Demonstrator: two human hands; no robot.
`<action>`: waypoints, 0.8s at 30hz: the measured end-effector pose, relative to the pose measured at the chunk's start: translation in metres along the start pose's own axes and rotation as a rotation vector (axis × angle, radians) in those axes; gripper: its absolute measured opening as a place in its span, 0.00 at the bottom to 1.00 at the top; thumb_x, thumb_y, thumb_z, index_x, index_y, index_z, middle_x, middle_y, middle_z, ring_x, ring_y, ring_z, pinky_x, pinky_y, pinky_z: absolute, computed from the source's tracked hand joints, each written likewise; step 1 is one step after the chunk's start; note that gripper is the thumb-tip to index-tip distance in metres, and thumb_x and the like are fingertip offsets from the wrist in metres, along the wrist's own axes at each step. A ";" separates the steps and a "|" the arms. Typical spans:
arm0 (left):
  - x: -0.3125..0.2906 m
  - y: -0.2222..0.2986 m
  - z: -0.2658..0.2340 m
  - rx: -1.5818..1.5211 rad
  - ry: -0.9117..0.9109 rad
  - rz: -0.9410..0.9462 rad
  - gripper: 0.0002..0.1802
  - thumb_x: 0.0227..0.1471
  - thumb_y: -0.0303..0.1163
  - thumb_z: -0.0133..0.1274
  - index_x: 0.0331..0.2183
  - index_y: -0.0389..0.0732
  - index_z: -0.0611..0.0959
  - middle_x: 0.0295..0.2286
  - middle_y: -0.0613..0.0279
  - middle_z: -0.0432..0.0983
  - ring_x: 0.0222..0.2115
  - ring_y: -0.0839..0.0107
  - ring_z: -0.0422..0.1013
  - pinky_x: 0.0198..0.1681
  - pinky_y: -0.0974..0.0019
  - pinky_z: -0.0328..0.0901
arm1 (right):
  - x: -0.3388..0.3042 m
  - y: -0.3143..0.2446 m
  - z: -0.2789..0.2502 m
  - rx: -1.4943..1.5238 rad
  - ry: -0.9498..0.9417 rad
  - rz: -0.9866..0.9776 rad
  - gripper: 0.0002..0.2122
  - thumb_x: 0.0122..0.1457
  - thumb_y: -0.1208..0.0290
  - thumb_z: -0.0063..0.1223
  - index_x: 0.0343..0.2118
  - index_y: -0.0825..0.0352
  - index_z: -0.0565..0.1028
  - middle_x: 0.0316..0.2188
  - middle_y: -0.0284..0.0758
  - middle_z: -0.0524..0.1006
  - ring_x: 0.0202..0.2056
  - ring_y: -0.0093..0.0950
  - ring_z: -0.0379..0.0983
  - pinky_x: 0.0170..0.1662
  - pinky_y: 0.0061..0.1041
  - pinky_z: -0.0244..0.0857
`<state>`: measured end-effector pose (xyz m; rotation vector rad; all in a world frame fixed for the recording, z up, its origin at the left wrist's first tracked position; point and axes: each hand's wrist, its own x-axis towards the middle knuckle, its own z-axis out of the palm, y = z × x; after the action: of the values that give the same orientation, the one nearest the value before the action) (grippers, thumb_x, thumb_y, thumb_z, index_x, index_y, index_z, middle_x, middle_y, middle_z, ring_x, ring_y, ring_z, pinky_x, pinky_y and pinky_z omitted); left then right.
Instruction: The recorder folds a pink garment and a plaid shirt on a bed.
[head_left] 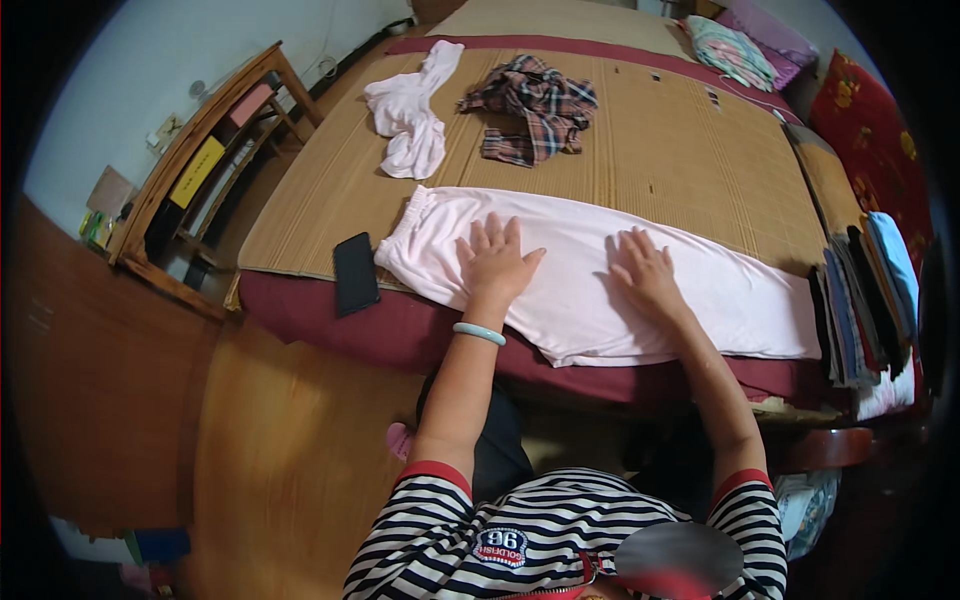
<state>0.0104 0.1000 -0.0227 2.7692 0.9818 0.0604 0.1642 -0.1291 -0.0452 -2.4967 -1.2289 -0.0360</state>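
Left hand, right hand, one pink garment beneath, one phone

We note a black-and-white striped shirt, short sleeves, red cuffs, front zip, chest badge; pale blue-green bangle, left wrist.

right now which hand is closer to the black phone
Left. The left hand is spread over the pale pink trousers, near the waistband end, with the black phone off to its left; the right hand is farther right, over the same trousers.
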 end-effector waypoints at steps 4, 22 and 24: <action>0.009 -0.031 0.000 -0.007 0.075 -0.109 0.46 0.58 0.64 0.43 0.68 0.49 0.56 0.69 0.54 0.43 0.70 0.52 0.37 0.69 0.41 0.30 | 0.011 -0.015 0.009 -0.062 -0.058 -0.083 0.32 0.64 0.47 0.45 0.67 0.58 0.60 0.69 0.42 0.56 0.70 0.37 0.47 0.71 0.47 0.37; 0.011 -0.102 -0.034 -0.084 0.372 -0.573 0.34 0.50 0.53 0.58 0.56 0.48 0.76 0.52 0.55 0.73 0.57 0.55 0.64 0.58 0.47 0.58 | 0.001 0.023 0.008 -0.059 0.151 0.076 0.28 0.63 0.50 0.47 0.63 0.61 0.67 0.66 0.43 0.62 0.68 0.38 0.53 0.70 0.42 0.41; 0.013 -0.106 -0.033 -0.071 0.357 -0.611 0.33 0.50 0.52 0.59 0.55 0.47 0.76 0.52 0.55 0.74 0.56 0.55 0.65 0.57 0.46 0.59 | 0.000 0.023 0.009 -0.054 0.167 0.075 0.28 0.63 0.51 0.47 0.62 0.62 0.67 0.66 0.43 0.62 0.68 0.38 0.54 0.70 0.43 0.41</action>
<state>-0.0485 0.1950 -0.0121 2.3165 1.8264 0.4927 0.1807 -0.1387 -0.0601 -2.5253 -1.0797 -0.2559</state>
